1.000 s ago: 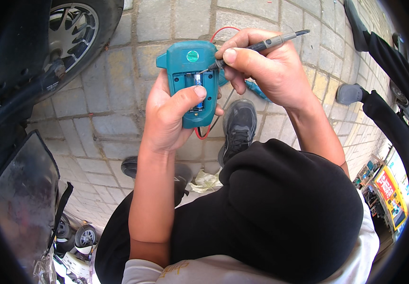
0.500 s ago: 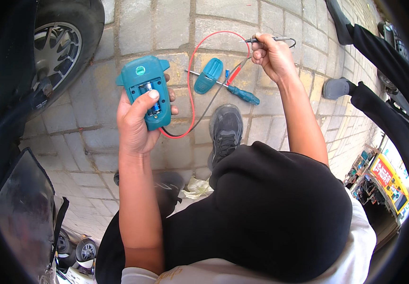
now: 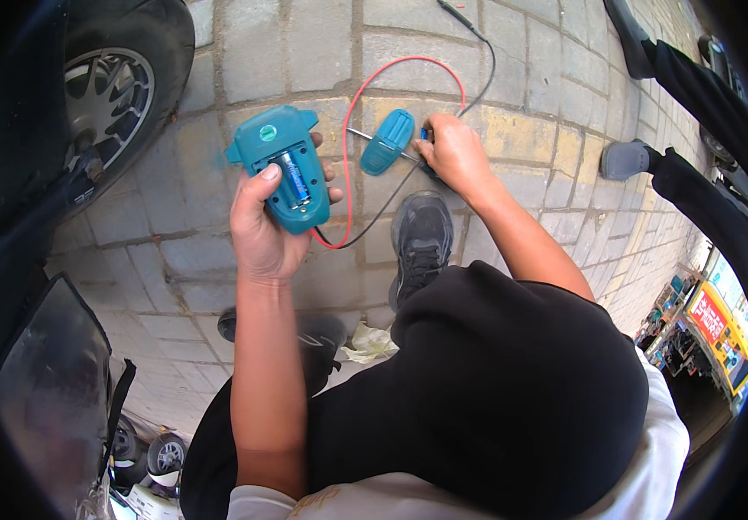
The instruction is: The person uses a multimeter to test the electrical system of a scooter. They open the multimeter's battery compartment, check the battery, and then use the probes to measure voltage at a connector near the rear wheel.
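Teal plastic cased the meter (image 3: 283,144), back upward in the left hand (image 3: 261,217), whose fingers wrapped it, thumb beside the blue battery (image 3: 297,182) in its open compartment. The right hand (image 3: 453,152) was down near the paving (image 3: 530,178), fingers curled by a small blue cylinder (image 3: 427,134) (whether pinching it, I could not tell). Nearby, a teal cover (image 3: 388,143) lay across a screwdriver (image 3: 409,157), the red lead (image 3: 408,59) arching around.

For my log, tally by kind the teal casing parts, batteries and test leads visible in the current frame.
Teal casing parts: 2 (held meter body, loose teal cover)
Batteries: 2 (seated battery, partly hidden battery at the right hand)
Test leads: 2 (red lead, black lead)
Total: 6
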Demonstrator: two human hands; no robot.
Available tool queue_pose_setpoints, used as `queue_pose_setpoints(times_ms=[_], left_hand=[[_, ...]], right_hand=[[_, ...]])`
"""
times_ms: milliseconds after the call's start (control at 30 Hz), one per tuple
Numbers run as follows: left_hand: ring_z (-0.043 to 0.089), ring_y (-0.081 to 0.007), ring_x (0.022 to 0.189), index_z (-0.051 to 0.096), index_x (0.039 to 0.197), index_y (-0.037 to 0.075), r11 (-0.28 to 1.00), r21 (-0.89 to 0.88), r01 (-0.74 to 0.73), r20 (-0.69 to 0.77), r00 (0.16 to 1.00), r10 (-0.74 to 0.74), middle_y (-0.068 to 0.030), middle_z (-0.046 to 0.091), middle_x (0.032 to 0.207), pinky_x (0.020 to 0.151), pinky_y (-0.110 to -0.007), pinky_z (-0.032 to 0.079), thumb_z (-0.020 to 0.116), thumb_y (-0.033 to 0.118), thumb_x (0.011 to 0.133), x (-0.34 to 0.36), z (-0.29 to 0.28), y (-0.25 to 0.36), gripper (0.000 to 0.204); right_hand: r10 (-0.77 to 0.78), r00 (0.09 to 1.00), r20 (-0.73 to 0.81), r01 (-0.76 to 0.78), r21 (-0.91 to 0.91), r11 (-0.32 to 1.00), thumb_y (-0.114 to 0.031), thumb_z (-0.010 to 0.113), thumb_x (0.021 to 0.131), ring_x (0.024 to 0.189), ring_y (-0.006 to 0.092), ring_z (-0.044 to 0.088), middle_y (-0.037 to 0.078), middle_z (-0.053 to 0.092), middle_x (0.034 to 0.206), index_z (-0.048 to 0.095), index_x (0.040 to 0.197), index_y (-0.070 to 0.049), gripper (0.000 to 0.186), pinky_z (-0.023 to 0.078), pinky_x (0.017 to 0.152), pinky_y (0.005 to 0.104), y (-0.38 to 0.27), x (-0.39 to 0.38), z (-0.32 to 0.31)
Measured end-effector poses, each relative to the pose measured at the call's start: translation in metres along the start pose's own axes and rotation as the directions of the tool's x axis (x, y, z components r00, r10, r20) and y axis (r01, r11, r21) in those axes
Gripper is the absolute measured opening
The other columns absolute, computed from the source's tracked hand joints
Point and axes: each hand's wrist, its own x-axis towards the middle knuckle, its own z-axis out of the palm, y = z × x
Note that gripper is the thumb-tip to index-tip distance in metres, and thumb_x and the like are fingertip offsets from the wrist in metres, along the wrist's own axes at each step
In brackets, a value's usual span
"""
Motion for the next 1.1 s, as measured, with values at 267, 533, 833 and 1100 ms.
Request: queue_pose_setpoints(times_ms=[267, 533, 833, 1100], left_hand=[[0.064, -0.0342, 0.099, 0.04, 0.142, 0.001, 0.978, -0.207, 0.035, 0.136, 0.991, -0.007, -0.0255, 0.05, 0.135, 0.079, -0.048, 0.058, 0.036, 0.044, 0.096, -0.001, 0.012, 0.006, 0.063], [0.064, -0.0336, 0.101, 0.039, 0.143, 0.002, 0.986, -0.167, 0.016, 0.146, 0.989, 0.008, -0.0258, 0.05, 0.135, 0.079, -0.049, 0.058, 0.035, 0.044, 0.097, -0.002, 0.016, 0.007, 0.063], [0.064, -0.0276, 0.103, 0.048, 0.132, -0.003, 0.966, -0.259, 0.008, 0.17, 0.985, 0.038, -0.0176, 0.061, 0.123, 0.082, -0.047, 0.057, 0.037, 0.041, 0.097, -0.012, 0.029, 0.012, 0.057], [0.059, -0.0244, 0.113, 0.051, 0.132, 0.003, 0.949, -0.313, 0.05, 0.24, 0.97, 0.028, -0.0116, 0.06, 0.125, 0.096, -0.043, 0.048, 0.034, 0.04, 0.099, -0.011, 0.024, 0.011, 0.052]], right_hand=[[0.03, 0.995, -0.093, -0.035, -0.053, 0.998, -0.008, 0.067, 0.08, 0.086, 0.0419, 0.063, 0.025, 0.064, 0.095, 0.06, 0.107, 0.003, 0.03, 0.052, 0.076, 0.0478, -0.005, 0.005, 0.017], [0.008, 0.986, 0.165, -0.15, 0.874, 0.462, -0.008, 0.067, 0.089, 0.071, 0.0072, 0.058, 0.005, 0.065, 0.089, 0.064, 0.111, 0.004, 0.025, 0.048, 0.065, 0.0224, -0.07, -0.011, -0.088], [-0.173, 0.973, 0.153, -0.078, 0.922, 0.38, -0.003, 0.068, 0.087, 0.068, 0.003, 0.059, 0.002, 0.064, 0.079, 0.063, 0.107, 0.006, 0.022, 0.048, 0.058, 0.0197, -0.143, -0.014, -0.109], [-0.226, 0.97, 0.088, 0.026, 0.889, 0.458, 0.0, 0.067, 0.086, 0.066, 0.0034, 0.058, 0.001, 0.062, 0.076, 0.063, 0.101, 0.005, 0.017, 0.048, 0.057, 0.0199, -0.149, -0.013, -0.106]])
